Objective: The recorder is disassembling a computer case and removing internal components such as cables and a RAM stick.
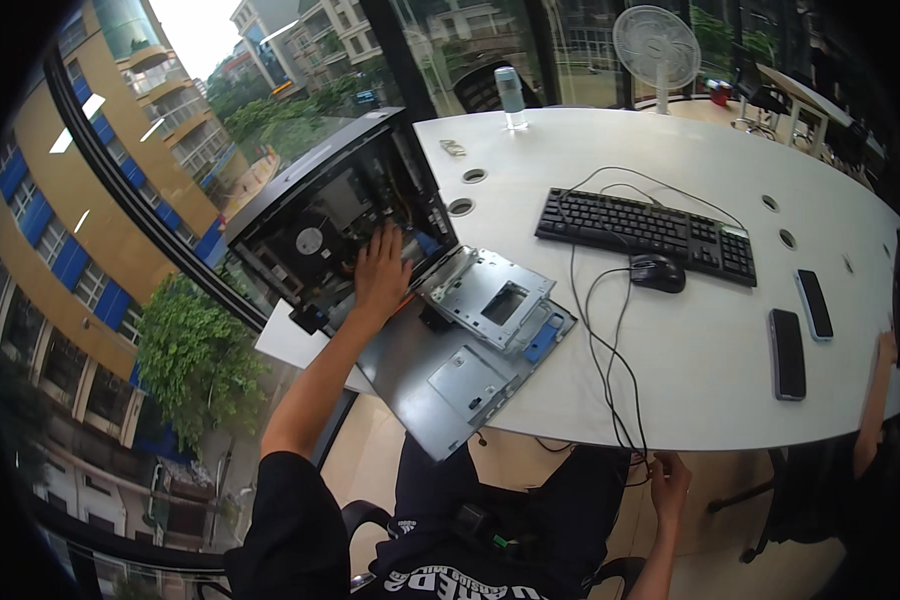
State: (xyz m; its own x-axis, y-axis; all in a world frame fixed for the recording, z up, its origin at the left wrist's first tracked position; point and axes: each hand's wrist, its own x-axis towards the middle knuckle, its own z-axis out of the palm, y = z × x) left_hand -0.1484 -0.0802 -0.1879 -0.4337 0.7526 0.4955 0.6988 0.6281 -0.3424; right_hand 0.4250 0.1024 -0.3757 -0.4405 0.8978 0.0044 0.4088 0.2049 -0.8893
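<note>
An opened desktop computer case point(320, 160) stands tilted at the table's left end, its inner parts showing. My left hand point(382, 270) reaches into it, fingers stretched out over the components; what lies under the palm is hidden. Beside it a metal side panel point(430, 410) and a silver drive bracket point(495, 300) with a blue latch point(542, 340) lie flat, the panel reaching past the table edge. Below the front edge, my right hand point(670, 484) hangs low with curled fingers at the black cables point(638, 420) that drop over the edge, seemingly gripping one.
On the white table point(690, 370) are a black keyboard point(650, 232), a black mouse point(658, 273), two phones point(787, 355) and a clear bottle point(510, 98). A white fan point(658, 50) stands behind. Another person's arm point(875, 400) rests at the right edge. Glass windows line the left.
</note>
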